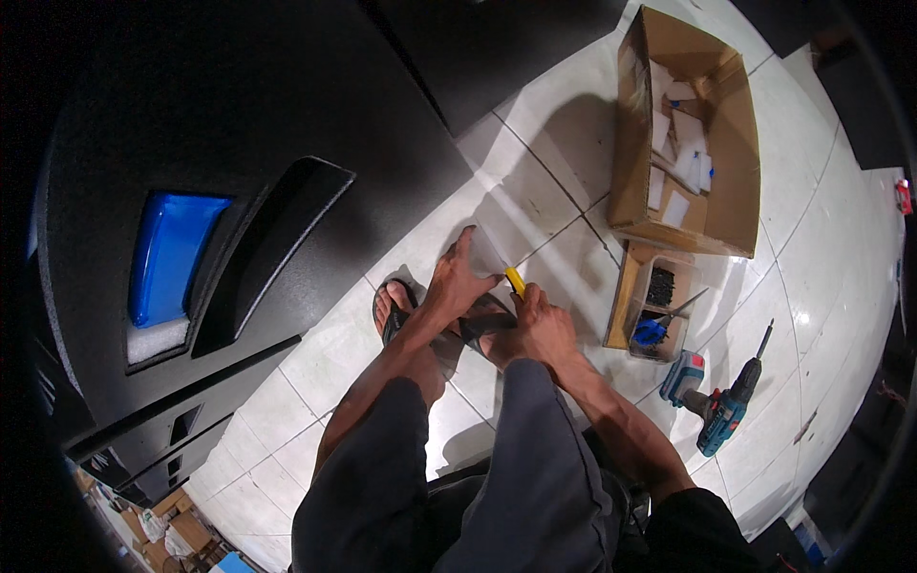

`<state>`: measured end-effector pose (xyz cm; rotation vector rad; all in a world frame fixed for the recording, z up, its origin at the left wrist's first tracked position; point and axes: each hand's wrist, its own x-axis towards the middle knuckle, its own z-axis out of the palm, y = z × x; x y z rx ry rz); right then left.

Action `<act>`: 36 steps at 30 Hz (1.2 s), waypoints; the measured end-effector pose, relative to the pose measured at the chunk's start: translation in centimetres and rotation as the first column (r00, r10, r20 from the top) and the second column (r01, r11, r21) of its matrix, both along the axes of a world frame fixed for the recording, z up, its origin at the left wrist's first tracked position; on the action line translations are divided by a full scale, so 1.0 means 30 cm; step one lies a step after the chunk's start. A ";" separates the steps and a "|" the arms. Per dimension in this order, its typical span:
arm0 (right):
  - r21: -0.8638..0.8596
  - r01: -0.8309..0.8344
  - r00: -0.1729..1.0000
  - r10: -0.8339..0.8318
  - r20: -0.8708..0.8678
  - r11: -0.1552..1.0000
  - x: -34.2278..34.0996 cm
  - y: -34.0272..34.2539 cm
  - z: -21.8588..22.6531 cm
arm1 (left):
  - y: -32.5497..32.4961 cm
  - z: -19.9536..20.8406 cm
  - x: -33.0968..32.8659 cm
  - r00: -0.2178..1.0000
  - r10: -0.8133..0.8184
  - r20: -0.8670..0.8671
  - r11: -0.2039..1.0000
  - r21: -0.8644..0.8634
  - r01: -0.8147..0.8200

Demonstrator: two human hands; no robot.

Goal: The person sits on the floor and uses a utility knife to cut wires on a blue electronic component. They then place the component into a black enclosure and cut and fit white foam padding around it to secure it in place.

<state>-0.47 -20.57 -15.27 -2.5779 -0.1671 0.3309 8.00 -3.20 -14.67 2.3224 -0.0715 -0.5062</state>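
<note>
My right hand is closed around a small tool with a yellow handle. The tool points up and left, and its kind is hard to make out. Close on its left is my left hand, index finger stretched out and thumb apart from it, the thumb tip near the yellow handle. A pale patch shows between that thumb and finger; I cannot tell it from the floor. Both hands are above my sandalled feet, between my knees.
Black panels stand at the left, one with a cutout showing blue and white foam. At right are a cardboard box of white foam pieces, a clear tub with black screws and blue-handled scissors, and a cordless drill.
</note>
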 end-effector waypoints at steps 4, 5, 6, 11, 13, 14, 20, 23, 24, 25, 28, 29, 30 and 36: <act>0.029 0.029 0.999 -0.028 -0.021 0.999 -0.004 -0.002 0.003 | -0.003 0.006 0.001 1.000 0.002 -0.017 1.000 -0.007 -0.002; 0.039 0.036 0.999 -0.034 -0.037 0.999 -0.004 -0.002 0.006 | -0.004 0.007 0.001 1.000 0.005 -0.022 1.000 -0.005 -0.005; 0.038 0.040 0.998 -0.039 -0.049 0.998 -0.004 -0.002 0.012 | -0.004 0.009 0.001 1.000 0.008 -0.027 1.000 -0.007 -0.009; 0.039 0.052 0.997 -0.050 -0.054 0.998 -0.013 -0.003 0.006 | -0.001 0.001 -0.003 1.000 -0.001 -0.004 1.000 -0.010 0.001; 0.053 0.058 0.996 -0.054 -0.075 0.997 -0.009 -0.002 0.016 | 0.001 0.001 -0.002 1.000 -0.001 -0.010 1.000 -0.009 0.001; 0.059 0.062 0.995 -0.057 -0.086 0.996 -0.008 -0.001 0.019 | 0.003 -0.002 -0.003 1.000 -0.004 -0.006 1.000 -0.007 0.004; 0.028 0.050 0.997 -0.048 -0.067 0.998 -0.002 0.001 0.021 | 0.002 -0.008 -0.002 1.000 -0.012 0.017 1.000 0.002 0.012; 0.038 0.053 0.997 -0.051 -0.064 0.998 -0.002 0.001 0.019 | 0.000 -0.001 -0.003 1.000 -0.012 0.013 0.999 0.030 0.012; 0.041 0.053 0.997 -0.051 -0.060 0.998 -0.003 0.000 0.018 | 0.000 -0.001 -0.003 1.000 -0.013 0.008 0.999 0.042 0.013; 0.043 0.054 0.997 -0.051 -0.056 0.998 -0.003 0.000 0.018 | -0.001 -0.002 -0.002 1.000 -0.016 0.008 0.999 0.042 0.016; 0.027 0.055 0.997 -0.054 -0.053 0.998 -0.002 0.002 0.019 | -0.002 0.001 0.000 1.000 -0.018 0.004 0.999 0.040 0.018; 0.018 0.056 0.997 -0.055 -0.053 0.998 -0.001 0.003 0.019 | -0.003 0.003 0.000 1.000 -0.014 -0.003 0.999 0.039 0.015; 0.021 0.054 0.998 -0.053 -0.042 0.998 -0.001 0.004 0.019 | -0.004 0.003 0.001 1.000 -0.010 -0.010 0.999 0.041 0.011; 0.018 0.054 0.998 -0.053 -0.037 0.998 0.003 0.007 0.018 | -0.003 -0.006 -0.001 1.000 -0.013 -0.007 1.000 0.021 0.013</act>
